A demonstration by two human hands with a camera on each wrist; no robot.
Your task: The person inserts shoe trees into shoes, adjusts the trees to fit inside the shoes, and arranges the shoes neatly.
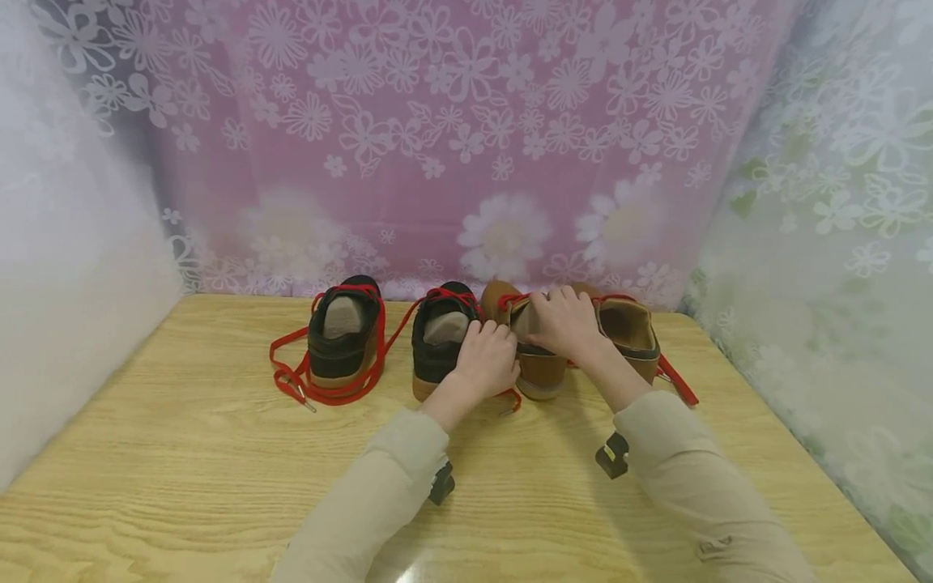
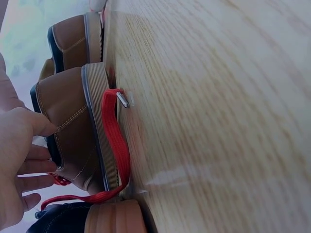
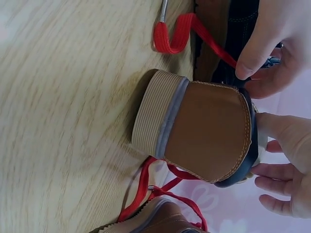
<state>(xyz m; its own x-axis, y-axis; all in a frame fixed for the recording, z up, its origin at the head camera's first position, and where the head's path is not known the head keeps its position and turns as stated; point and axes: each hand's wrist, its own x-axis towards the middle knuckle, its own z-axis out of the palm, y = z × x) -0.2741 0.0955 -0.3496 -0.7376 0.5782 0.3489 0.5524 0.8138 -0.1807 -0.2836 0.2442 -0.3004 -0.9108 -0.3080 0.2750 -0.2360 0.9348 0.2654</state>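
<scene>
A brown leather shoe (image 3: 209,131) with a ridged pale sole stands heel toward me. My right hand (image 1: 564,320) reaches over its collar from above, thumb and fingers at a pale grey insole (image 1: 521,324) showing in the opening. My left hand (image 1: 484,356) is beside this shoe's left side, its thumb against the leather in the left wrist view and the fingers loosely extended. A red lace (image 2: 114,136) with a metal tip hangs just below that hand. At its left stands a black shoe (image 1: 437,356) with a similar insole.
Another black shoe (image 1: 338,348), with a pale insole and a long looped red lace (image 1: 291,368), stands at the left. A second brown shoe (image 1: 630,332) stands right of my right hand. All are on a wooden table (image 1: 219,470) before a pink flowered curtain (image 1: 437,162).
</scene>
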